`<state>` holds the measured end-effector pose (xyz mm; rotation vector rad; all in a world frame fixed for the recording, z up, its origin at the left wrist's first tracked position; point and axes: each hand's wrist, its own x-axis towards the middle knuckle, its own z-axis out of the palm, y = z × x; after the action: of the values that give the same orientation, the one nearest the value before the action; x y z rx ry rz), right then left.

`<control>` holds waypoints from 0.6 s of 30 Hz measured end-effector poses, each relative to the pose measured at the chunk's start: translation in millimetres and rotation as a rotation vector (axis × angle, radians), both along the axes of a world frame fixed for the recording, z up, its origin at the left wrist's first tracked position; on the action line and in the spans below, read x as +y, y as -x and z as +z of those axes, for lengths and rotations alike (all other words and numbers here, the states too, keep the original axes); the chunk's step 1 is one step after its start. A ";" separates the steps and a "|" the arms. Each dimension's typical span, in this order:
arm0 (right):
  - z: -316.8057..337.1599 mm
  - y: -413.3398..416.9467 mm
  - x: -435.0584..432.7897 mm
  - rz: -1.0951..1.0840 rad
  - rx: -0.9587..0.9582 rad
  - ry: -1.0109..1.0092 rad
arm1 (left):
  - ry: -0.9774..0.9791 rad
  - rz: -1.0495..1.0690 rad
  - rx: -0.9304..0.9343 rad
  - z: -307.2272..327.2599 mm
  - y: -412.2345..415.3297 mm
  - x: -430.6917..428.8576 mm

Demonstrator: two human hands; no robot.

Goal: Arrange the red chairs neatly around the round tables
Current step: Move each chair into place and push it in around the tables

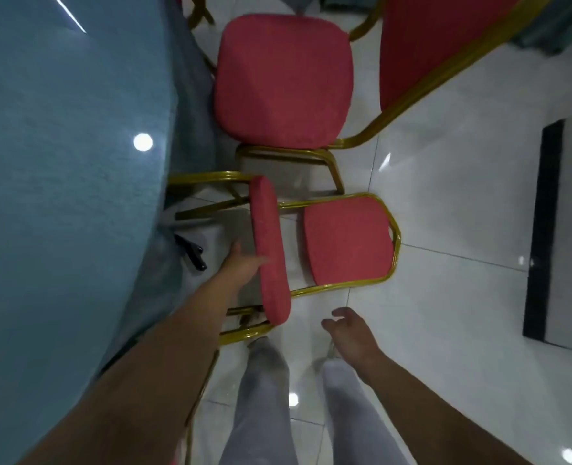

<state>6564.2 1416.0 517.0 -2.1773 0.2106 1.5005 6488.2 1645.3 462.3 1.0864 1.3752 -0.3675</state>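
A red chair (346, 245) with a gold frame lies tipped on its back on the white floor. Its seat cushion (270, 250) stands on edge, its backrest lies flat to the right, and its legs point left toward the round table (59, 162), which has a blue cloth under glass. My left hand (241, 266) reaches to the seat's underside, with straight fingers touching the cushion's edge. My right hand (348, 330) hovers over the floor below the backrest, fingers loosely curled and holding nothing. A second red chair (283, 78) stands upright beyond, beside the table.
My grey-trousered legs (268, 397) stand just behind the fallen chair. A black folding table leg (190, 251) shows under the cloth. A white panel with a dark edge (546, 229) lies on the floor at the right. Open tiled floor stretches between it and the chairs.
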 end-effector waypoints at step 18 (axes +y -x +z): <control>-151.7 -52.9 -152.0 -0.526 0.455 0.093 | -0.147 -0.515 0.116 -60.2 -73.9 -143.0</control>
<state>6617.1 1263.9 365.2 -1.6249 0.9387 1.6520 6562.1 1502.3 402.1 1.5640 1.2230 -0.7205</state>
